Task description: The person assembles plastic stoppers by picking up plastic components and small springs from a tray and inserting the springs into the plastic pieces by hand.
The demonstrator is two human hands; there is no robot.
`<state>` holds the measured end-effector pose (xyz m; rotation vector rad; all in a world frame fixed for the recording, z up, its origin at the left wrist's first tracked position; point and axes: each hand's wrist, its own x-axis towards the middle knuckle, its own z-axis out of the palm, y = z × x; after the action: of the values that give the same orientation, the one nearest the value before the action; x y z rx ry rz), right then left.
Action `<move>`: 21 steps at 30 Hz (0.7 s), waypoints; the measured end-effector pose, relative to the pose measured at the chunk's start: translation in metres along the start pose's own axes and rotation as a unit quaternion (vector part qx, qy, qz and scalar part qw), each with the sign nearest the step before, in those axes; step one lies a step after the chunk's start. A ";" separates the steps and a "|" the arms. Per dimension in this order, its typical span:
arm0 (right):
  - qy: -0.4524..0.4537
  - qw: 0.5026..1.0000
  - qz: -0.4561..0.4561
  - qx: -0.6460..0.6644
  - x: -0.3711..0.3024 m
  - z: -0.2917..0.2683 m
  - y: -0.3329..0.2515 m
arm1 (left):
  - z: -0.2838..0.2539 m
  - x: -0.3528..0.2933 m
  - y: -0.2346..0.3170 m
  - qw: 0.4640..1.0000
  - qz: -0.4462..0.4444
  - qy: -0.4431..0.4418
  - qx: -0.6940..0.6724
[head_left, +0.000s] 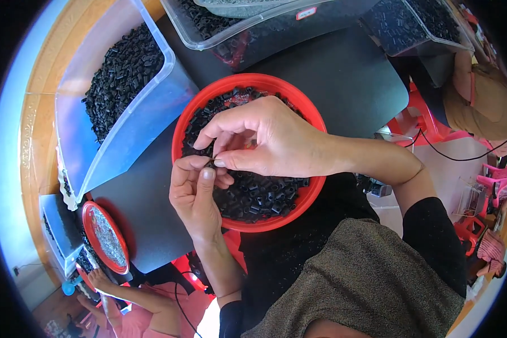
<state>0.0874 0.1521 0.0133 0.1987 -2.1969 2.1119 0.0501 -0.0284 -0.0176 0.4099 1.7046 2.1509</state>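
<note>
Between the left hand's (196,188) thumb and forefinger, clamped on it: one small black piece, likely plastic, (210,164) over the basin. Right hand (267,141): thumb tip at the piece, forefinger apart; can't tell if it grips too. I'd let the left pinch carry it, work the right lightly, stay low so drops land in the round red plastic basin (253,226) among loose short black plastic pieces (256,194). Surface: flat dark grey tabletop (349,79). Left, translucent plastic bin (138,138) of black pieces; lower left, round red plastic dish (125,260), clear shiny bits. Room: co-worker in pink (152,304) lower left, person in brown (484,104) upper right.
</note>
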 end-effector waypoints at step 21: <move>0.000 0.991 -0.039 -0.127 -0.007 0.002 0.005 | 0.004 -0.005 0.000 0.999 0.006 -0.015 0.029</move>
<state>0.0941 0.1505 0.0070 0.2600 -2.3869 1.7716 0.0565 -0.0274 -0.0167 0.4685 1.7565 2.0963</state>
